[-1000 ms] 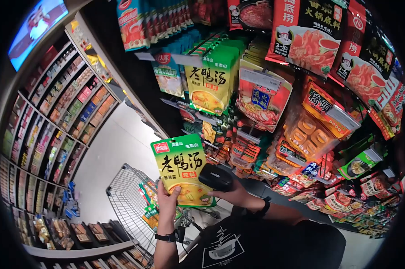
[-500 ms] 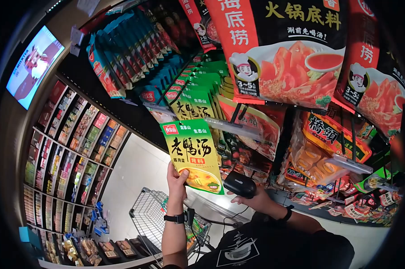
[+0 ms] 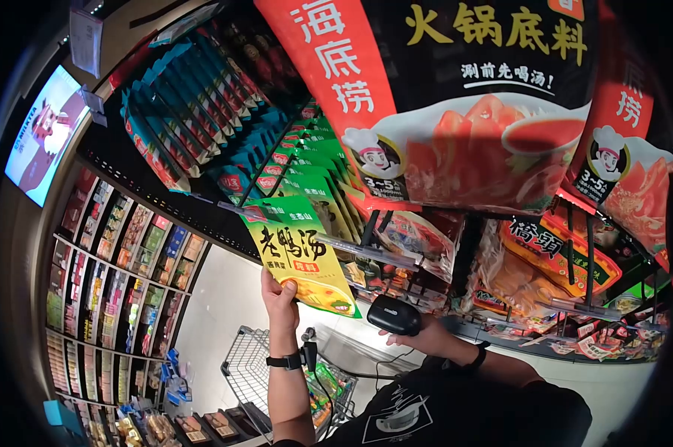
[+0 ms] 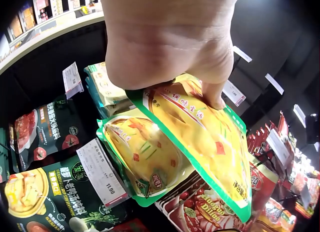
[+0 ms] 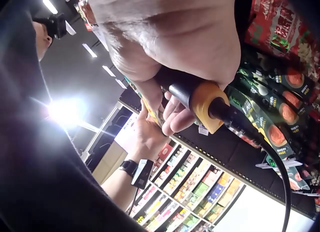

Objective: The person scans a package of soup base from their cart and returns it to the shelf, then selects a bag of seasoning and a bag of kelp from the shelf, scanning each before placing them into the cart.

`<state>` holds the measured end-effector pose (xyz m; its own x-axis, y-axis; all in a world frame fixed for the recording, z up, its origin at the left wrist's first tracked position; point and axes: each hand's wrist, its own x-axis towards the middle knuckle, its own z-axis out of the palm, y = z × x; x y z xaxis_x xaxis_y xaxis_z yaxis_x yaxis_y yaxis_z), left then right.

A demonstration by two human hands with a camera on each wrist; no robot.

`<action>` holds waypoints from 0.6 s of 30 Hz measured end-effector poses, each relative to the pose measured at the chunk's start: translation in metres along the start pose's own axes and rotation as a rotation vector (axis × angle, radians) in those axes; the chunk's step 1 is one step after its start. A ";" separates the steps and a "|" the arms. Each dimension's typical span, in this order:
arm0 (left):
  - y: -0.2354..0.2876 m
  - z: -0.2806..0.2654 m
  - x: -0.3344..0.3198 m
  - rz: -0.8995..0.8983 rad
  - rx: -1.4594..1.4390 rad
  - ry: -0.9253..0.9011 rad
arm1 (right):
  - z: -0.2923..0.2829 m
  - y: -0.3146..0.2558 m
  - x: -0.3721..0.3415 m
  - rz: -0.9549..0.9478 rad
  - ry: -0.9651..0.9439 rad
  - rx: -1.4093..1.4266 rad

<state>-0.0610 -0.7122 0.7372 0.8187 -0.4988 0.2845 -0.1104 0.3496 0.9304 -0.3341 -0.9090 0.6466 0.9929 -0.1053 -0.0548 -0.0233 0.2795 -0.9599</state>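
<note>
My left hand (image 3: 281, 307) pinches a green-and-yellow soup seasoning packet (image 3: 307, 287) by its lower left edge, thumb on the printed front. The packet stands in front of a row of matching packets (image 3: 307, 181) on the rack, and a clear price-tag holder (image 3: 370, 252) crosses over its side. In the left wrist view, the held packet (image 4: 210, 142) lies tilted above another yellow packet (image 4: 145, 157). My right hand (image 3: 428, 337) grips a black handheld scanner (image 3: 393, 316) beside the packet's lower right corner. The right wrist view shows the scanner's yellow-ended handle (image 5: 207, 104) with a cable.
Large red-and-black hotpot base bags (image 3: 463, 119) hang close at upper right. Blue packets (image 3: 195, 104) hang at upper left. A wire shopping cart (image 3: 247, 365) with packets in it stands below. Stocked shelves (image 3: 120, 276) and a lit screen (image 3: 46, 138) are at left.
The rack has come nearer in the head view. My left hand has brought the packet up to the hanging row. The scanner, earlier overlapping the packet, now sits apart to its lower right.
</note>
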 end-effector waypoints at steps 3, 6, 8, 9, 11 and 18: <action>-0.005 0.000 0.009 0.013 -0.015 0.029 | -0.002 0.003 0.003 0.007 0.001 -0.002; -0.006 0.002 0.013 0.006 -0.020 0.029 | -0.005 0.028 0.009 0.018 0.029 -0.066; -0.007 0.006 0.014 -0.003 -0.026 0.040 | -0.010 0.041 0.009 0.034 0.034 -0.102; -0.007 0.008 0.015 -0.009 -0.028 0.043 | -0.010 0.039 0.009 0.044 0.027 -0.106; -0.014 0.004 0.015 0.002 -0.001 0.026 | -0.010 0.034 0.008 0.041 0.020 -0.124; -0.023 0.001 0.010 0.006 -0.049 -0.004 | -0.018 0.028 0.005 0.017 0.029 -0.165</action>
<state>-0.0507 -0.7260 0.7194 0.8160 -0.4993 0.2913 -0.0875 0.3915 0.9160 -0.3314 -0.9187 0.6150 0.9885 -0.1299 -0.0773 -0.0615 0.1213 -0.9907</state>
